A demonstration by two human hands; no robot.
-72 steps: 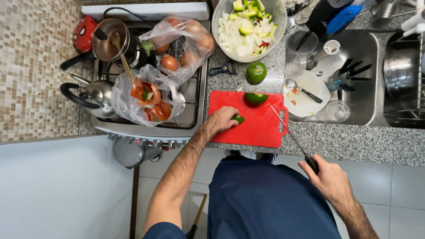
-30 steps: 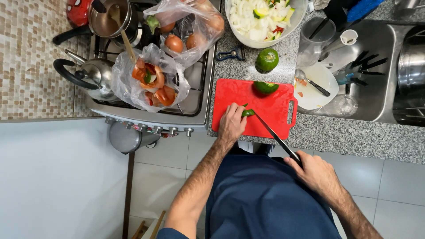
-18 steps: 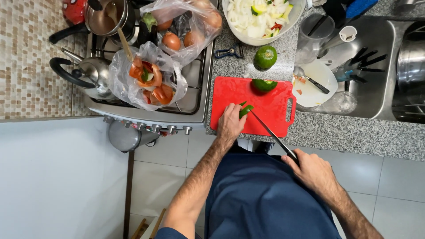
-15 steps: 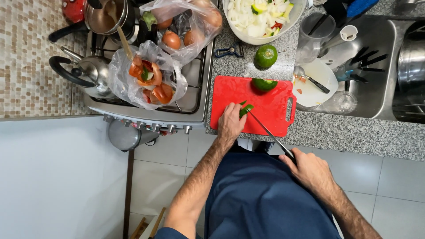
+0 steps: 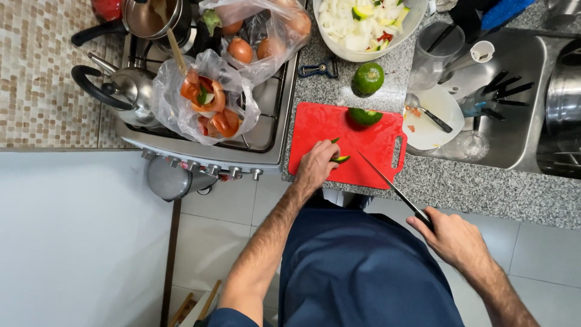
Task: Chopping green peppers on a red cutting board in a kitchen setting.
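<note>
Left hand: we see our left hand (image 5: 315,166) pressed down on a small green piece (image 5: 339,158), fingers curled over it.
Green piece: on the red cutting board (image 5: 327,124), near its front edge, about midway along.
Right hand: our right hand (image 5: 452,237) is clenched around the handle of a knife (image 5: 387,181), off the counter's front edge; the blade tip reaches over the board just beside the piece.
Board's far edge: a halved green fruit (image 5: 365,115).
Counter behind: a whole green fruit (image 5: 367,79).
</note>
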